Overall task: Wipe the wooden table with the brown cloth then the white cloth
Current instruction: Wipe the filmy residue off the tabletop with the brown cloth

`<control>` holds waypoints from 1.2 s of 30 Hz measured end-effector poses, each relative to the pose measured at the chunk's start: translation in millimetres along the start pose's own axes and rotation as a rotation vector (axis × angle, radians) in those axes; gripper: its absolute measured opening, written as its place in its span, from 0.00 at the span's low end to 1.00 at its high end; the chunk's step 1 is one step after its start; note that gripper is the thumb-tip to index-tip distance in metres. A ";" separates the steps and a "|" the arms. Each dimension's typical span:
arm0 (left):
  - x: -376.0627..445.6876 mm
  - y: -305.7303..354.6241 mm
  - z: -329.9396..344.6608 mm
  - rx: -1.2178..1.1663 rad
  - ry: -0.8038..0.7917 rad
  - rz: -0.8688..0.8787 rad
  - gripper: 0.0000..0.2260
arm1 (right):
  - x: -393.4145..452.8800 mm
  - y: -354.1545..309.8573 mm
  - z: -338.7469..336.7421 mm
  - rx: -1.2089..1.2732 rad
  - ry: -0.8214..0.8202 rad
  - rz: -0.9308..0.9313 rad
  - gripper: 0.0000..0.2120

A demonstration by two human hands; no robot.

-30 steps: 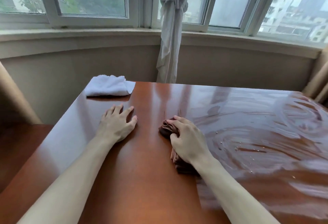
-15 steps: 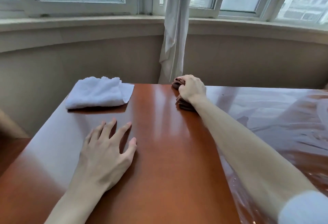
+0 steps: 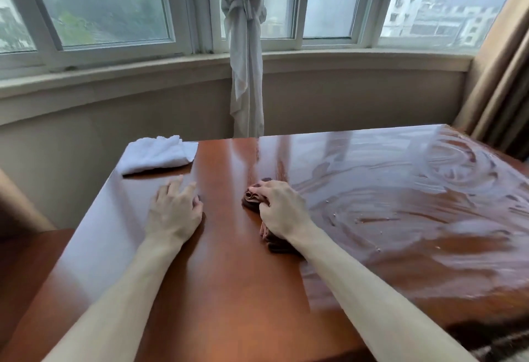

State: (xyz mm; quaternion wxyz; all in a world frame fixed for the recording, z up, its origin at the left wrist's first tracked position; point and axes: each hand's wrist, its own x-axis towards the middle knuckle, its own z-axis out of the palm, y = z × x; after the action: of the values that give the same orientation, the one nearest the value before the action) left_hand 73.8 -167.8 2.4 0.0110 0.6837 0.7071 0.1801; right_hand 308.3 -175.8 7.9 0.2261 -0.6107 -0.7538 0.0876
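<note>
Right hand [image 3: 282, 212] grips brown cloth [image 3: 253, 199] mid-table — left hand [image 3: 174, 212] seemingly flat, near white cloth [image 3: 157, 155].

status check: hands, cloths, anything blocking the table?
Right hand grips brown cloth on table. Left hand flat on the wood, holding nothing. White cloth folded at far left corner, untouched. Wet streaks on right half; nothing blocking.
</note>
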 end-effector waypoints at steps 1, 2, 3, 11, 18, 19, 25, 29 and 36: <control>-9.8 3.0 -5.2 -0.020 -0.006 0.001 0.19 | -26.5 -5.0 -4.7 0.002 -0.005 -0.014 0.24; -20.4 5.4 -10.7 -0.043 -0.028 0.008 0.19 | -51.3 -9.7 -10.7 0.008 -0.004 -0.031 0.25; -32.5 7.0 -16.3 -0.061 -0.057 0.025 0.20 | -74.7 -12.6 -15.7 0.017 -0.001 -0.045 0.25; -147.7 13.0 -52.2 -0.080 -0.169 0.196 0.25 | -98.8 -8.7 -30.2 0.088 0.007 0.002 0.24; -200.6 2.3 -32.1 -0.037 -0.066 0.172 0.29 | -120.5 -28.3 -22.7 0.022 0.047 -0.031 0.25; -204.4 1.8 -29.3 -0.053 -0.052 0.169 0.30 | -140.7 -25.2 -24.0 0.088 0.016 -0.082 0.26; -204.4 3.3 -27.8 -0.076 -0.014 0.147 0.28 | -78.0 -8.7 -38.6 -0.016 0.033 0.135 0.22; -204.7 2.5 -27.4 -0.089 -0.006 0.143 0.29 | -124.4 -39.3 -24.0 -0.034 0.043 -0.047 0.24; -204.2 1.3 -23.9 -0.113 -0.012 0.130 0.23 | -96.5 -9.5 -31.5 -0.031 0.116 0.174 0.22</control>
State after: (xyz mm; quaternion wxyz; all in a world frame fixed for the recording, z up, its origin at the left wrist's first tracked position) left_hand 82.0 -371.7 -22.0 0.0421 0.7274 0.6500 0.2161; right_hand 328.6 -275.3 17.0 0.2517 -0.6813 -0.6848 0.0598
